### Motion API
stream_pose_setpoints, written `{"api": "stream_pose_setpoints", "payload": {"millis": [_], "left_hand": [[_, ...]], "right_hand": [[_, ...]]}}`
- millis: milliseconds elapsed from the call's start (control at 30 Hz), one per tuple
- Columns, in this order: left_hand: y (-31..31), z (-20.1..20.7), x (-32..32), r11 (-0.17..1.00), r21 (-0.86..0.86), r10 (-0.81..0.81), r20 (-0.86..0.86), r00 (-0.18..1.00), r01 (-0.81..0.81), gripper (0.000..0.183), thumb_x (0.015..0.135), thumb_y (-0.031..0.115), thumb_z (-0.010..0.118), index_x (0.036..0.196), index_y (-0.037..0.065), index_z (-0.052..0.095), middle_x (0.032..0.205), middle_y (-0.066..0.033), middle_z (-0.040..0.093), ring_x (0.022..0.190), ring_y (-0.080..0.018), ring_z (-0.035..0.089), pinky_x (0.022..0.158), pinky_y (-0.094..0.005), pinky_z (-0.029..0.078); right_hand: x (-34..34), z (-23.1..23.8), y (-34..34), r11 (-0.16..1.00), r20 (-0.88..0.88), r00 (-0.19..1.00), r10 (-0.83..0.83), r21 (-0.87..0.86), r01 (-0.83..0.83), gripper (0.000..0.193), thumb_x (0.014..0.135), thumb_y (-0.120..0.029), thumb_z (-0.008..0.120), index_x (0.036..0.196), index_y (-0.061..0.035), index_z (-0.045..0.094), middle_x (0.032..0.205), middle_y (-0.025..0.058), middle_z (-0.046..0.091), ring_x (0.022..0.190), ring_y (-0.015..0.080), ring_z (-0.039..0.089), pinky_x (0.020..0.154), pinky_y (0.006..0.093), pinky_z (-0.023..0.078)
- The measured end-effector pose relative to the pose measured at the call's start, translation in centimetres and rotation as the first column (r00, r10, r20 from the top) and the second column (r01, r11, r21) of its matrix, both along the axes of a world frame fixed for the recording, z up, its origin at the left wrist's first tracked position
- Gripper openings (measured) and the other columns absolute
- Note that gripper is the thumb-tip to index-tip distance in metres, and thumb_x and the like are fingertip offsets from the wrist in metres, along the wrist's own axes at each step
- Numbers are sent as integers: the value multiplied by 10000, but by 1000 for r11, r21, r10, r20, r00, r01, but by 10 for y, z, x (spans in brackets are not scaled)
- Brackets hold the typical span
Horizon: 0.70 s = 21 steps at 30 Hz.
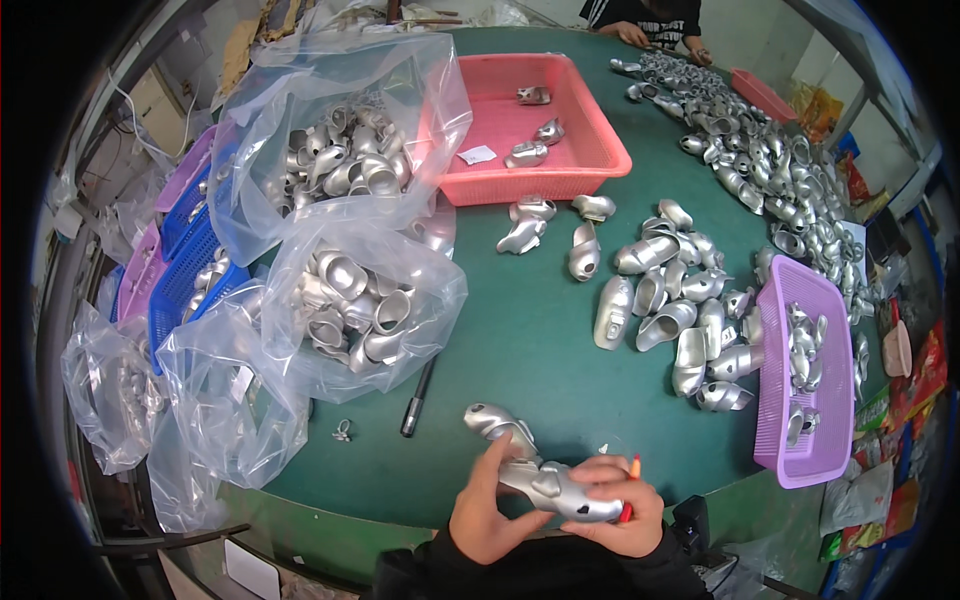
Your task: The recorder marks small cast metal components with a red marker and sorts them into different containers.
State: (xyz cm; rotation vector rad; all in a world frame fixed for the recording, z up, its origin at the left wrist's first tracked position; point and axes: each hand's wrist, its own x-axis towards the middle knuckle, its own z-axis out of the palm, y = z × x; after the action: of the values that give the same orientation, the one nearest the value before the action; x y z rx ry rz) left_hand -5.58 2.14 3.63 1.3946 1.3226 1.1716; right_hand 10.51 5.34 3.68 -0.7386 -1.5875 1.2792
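Close to the table's near edge, I hold a silver, curved shell-like part (560, 490) between both hands. My left hand (482, 508) grips its left end, with the thumb underneath and the fingers along the far side. My right hand (630, 510) is closed round the right end, where a small dark opening shows. A slim red-orange tool (635, 468) also sticks out of the right hand; its kind is mostly hidden. Just beyond my left fingertips lies another silver shell part (498, 422), touching or almost touching the held one.
Clear plastic bags (420, 290) of silver parts stand at left, beside a black pen (418, 400). A pink basket (590, 180) sits at the back. At right are loose silver parts (665, 322) and a purple basket (775, 400). Another person's hand (632, 35) is at the far end.
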Motion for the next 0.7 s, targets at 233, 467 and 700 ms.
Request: {"api": "stream_pose_setpoints", "payload": {"millis": [233, 467, 700], "left_hand": [[-9, -6, 3, 921, -243, 24, 816, 578, 304, 460, 726, -55, 494, 1106, 9, 244, 989, -145, 397, 882, -216, 486, 729, -319, 445], [3, -10, 12, 998, 31, -55, 671, 740, 46, 582, 705, -55, 533, 1160, 42, 182, 1105, -244, 366, 1055, -294, 381, 848, -369, 349], [-14, -15, -16, 999, 34, -34, 322, 946, 25, 447, 723, 14, 551, 1119, -8, 345, 1041, -134, 447, 971, -188, 439, 818, -282, 350]], "right_hand": [[7, 3, -7, 997, -63, 995, 71, 35, -69, 417, 597, 46, 638, 969, -38, 468, 1055, 166, 476, 1021, 285, 433, 839, 338, 364], [10, -10, 4, 957, -115, 993, 3, -287, -36, 484, 640, 83, 591, 1072, 20, 381, 1112, 186, 422, 1045, 262, 413, 866, 350, 343], [-19, 1, -4, 996, 213, 976, -51, -66, 66, 280, 684, 16, 571, 930, 4, 439, 885, 161, 551, 853, 218, 536, 746, 324, 418]]}}
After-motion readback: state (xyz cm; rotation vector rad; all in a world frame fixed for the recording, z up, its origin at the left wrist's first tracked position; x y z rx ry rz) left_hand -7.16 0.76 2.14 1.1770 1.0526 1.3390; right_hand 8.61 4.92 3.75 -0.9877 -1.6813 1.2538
